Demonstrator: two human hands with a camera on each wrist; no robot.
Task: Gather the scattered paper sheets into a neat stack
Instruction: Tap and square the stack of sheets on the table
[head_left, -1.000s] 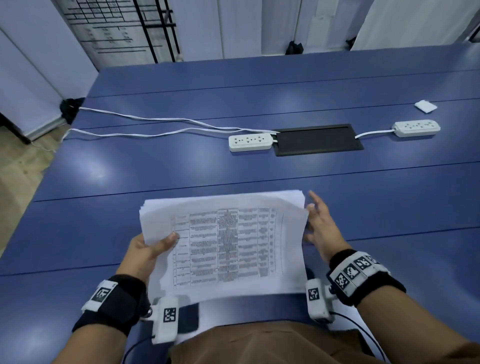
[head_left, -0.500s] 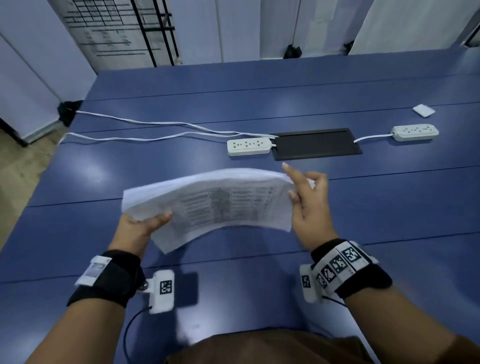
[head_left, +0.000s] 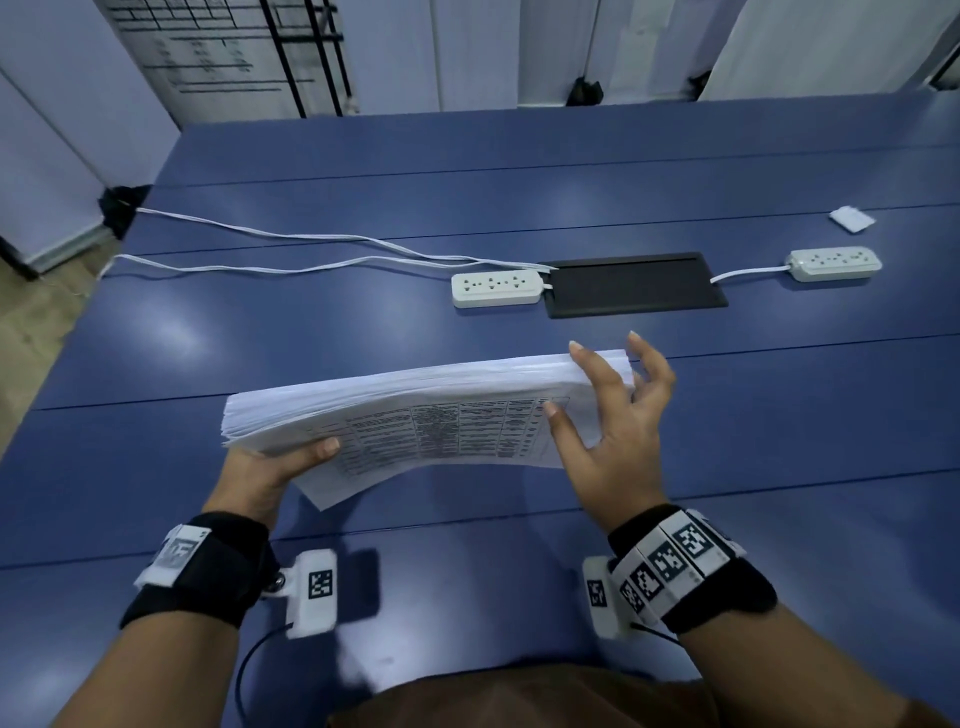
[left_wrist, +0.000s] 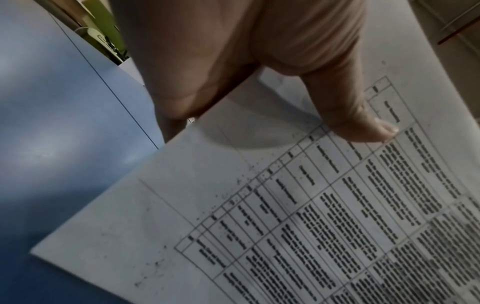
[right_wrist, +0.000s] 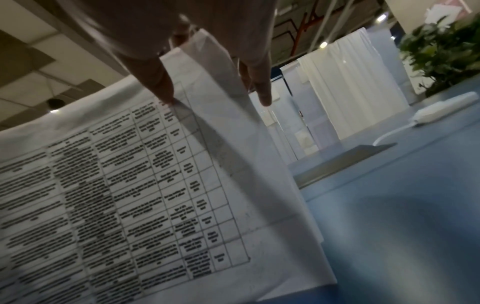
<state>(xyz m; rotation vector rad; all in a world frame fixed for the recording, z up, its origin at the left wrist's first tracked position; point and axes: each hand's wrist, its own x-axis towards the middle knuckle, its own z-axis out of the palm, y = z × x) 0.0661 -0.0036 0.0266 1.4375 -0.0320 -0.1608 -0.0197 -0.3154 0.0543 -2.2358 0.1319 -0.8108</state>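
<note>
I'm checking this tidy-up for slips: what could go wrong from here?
The thick stack of white printed paper sheets is held tilted above the blue table. The left hand pinches one end only, while the right hand steadies the other with spread fingers, so sheets could slide out or fan apart.

Blue worktop (head_left: 519, 171) ahead of me, seamed in long planks, ceiling light glaring off it. White partition panels (head_left: 467, 52) at 12 o'clock, printed chart board (head_left: 208, 52) at 11. Wood floor (head_left: 36, 322) at 9. Leafy plant (right_wrist: 441, 47) at 2.
</note>
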